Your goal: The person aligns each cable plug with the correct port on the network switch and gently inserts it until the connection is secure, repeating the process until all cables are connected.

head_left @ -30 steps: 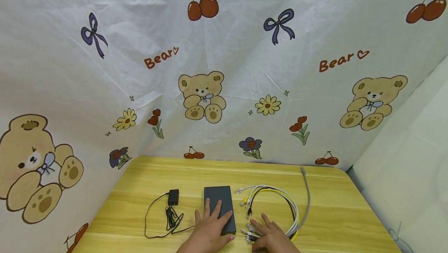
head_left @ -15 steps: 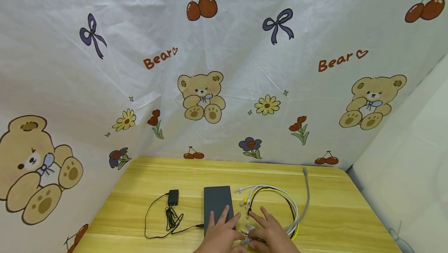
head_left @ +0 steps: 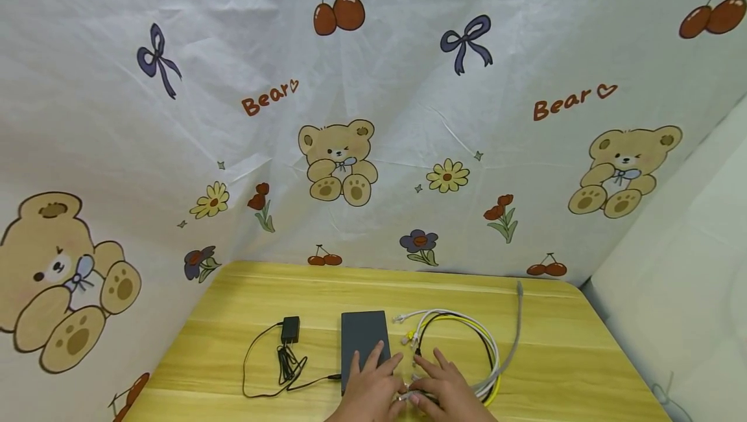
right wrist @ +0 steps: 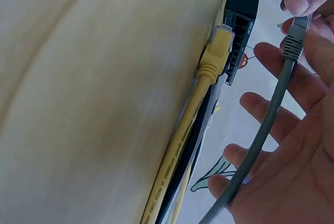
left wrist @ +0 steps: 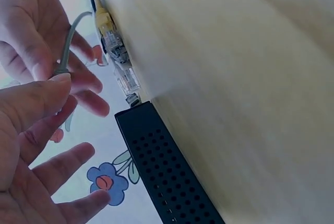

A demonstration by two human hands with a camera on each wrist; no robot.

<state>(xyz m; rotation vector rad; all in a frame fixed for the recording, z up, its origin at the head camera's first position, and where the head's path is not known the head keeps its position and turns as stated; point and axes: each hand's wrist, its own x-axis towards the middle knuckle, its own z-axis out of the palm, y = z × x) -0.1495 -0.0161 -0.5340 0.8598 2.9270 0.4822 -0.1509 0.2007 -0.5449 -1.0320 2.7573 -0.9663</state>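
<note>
A black network switch (head_left: 364,338) lies flat on the table, with a row of ports (right wrist: 237,41) along one end in the right wrist view. My left hand (head_left: 370,391) is in front of it and pinches the clear plug (right wrist: 301,21) of a grey network cable (right wrist: 269,114) between thumb and finger. Close beside it, my right hand (head_left: 449,393) holds the same cable just behind the plug, thumb by the ribbed boot (right wrist: 293,49), other fingers spread. The grey cable runs across the right palm. Its far end (head_left: 520,289) lies at the back right.
Yellow, black and white network cables (head_left: 493,351) lie looped right of the switch, a yellow plug (right wrist: 216,49) close to its ports. A black power adapter (head_left: 290,330) with a bundled cord (head_left: 287,363) sits left, its lead reaching the switch. A bear-print cloth (head_left: 397,117) hangs behind.
My left hand has come off the top of the switch and moved right, to the grey cable's plug. The grey cable's far end has slid right.
</note>
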